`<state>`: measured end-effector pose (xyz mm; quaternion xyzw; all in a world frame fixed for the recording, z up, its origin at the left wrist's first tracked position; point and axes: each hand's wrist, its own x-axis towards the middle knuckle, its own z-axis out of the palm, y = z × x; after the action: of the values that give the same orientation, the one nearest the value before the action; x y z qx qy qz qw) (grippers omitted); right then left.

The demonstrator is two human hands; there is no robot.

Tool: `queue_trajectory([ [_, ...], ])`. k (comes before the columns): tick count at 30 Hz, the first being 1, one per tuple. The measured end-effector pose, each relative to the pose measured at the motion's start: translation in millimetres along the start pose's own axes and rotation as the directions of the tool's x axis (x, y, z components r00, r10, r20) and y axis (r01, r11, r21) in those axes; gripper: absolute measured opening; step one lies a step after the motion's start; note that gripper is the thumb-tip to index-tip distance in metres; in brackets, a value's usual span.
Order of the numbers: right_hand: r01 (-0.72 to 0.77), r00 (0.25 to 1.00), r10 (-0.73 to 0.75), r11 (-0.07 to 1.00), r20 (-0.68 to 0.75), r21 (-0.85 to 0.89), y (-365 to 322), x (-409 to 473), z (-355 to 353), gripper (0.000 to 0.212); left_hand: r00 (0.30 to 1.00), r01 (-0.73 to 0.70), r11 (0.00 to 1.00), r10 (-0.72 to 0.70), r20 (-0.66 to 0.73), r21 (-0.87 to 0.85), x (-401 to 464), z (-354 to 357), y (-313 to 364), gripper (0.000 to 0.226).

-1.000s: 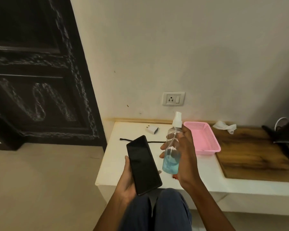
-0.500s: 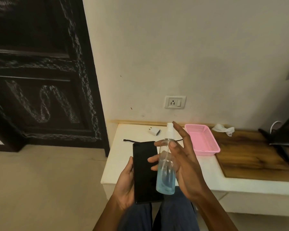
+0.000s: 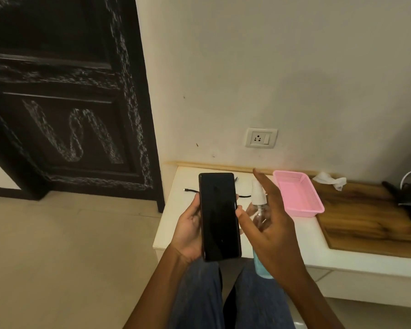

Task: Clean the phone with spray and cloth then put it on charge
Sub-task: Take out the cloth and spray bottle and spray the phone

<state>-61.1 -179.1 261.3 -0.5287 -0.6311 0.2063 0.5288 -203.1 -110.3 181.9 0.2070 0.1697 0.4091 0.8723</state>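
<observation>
Black glass faces up from the phone (image 3: pixel 219 216), which lies upright along the left hand (image 3: pixel 192 230), cradled in the palm with the thumb on its left edge and fingertips showing at its right edge. Just to the right of the phone, the right hand (image 3: pixel 269 230) wraps around a clear spray bottle (image 3: pixel 259 210); the palm and lower fingers grip the body while the index finger stands raised above the white nozzle and the thumb rests near the phone's right edge. The nozzle appears to point toward the phone, and blue liquid shows at the bottle's base below the hand. Both hands hover above the person's knees in blue jeans (image 3: pixel 226 295). Behind the phone runs a white counter (image 3: pixel 171 224), where a black cable (image 3: pixel 192 190) lies partly hidden by the phone's upper half. Right of the phone, beyond the bottle, a pink basket (image 3: pixel 297 197) sits on the counter, touching the edge of a wooden board (image 3: pixel 365 217). A crumpled white cloth (image 3: pixel 329 180) lies at the far edge of that board, farther right again. Above the phone and slightly right, a white wall socket (image 3: pixel 261 137) is set in the pale wall. To the left of the phone stands a dark carved door (image 3: pixel 64 103).
</observation>
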Motion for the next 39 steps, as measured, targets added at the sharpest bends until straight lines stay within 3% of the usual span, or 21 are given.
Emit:
queue_trajectory([
  [8,-0.024,1.000,0.026,0.977,0.004,-0.210,-0.5,-3.9,18.0,0.053,0.997,-0.001,0.989,0.013,-0.078,0.145,10.8,7.7,13.1,0.057],
  [19,-0.068,0.998,0.070,0.960,-0.003,-0.270,4.6,9.1,29.9,0.049,0.996,0.016,0.985,-0.001,-0.086,0.172,16.0,3.2,9.9,0.056],
  [25,-0.080,0.995,0.089,0.981,0.043,-0.176,-0.7,4.5,27.2,0.056,0.996,0.021,0.988,-0.008,-0.085,0.150,17.7,-3.1,9.7,0.055],
  [34,-0.170,0.976,0.169,0.985,0.135,-0.008,1.4,-20.6,29.6,0.046,0.997,0.023,0.997,-0.016,-0.079,0.080,20.7,-4.6,7.5,0.062],
  [39,-0.155,0.981,0.156,0.988,0.112,-0.018,7.9,-34.9,31.4,0.054,0.996,0.000,0.997,0.007,-0.092,0.076,21.0,-10.0,6.6,0.069],
])
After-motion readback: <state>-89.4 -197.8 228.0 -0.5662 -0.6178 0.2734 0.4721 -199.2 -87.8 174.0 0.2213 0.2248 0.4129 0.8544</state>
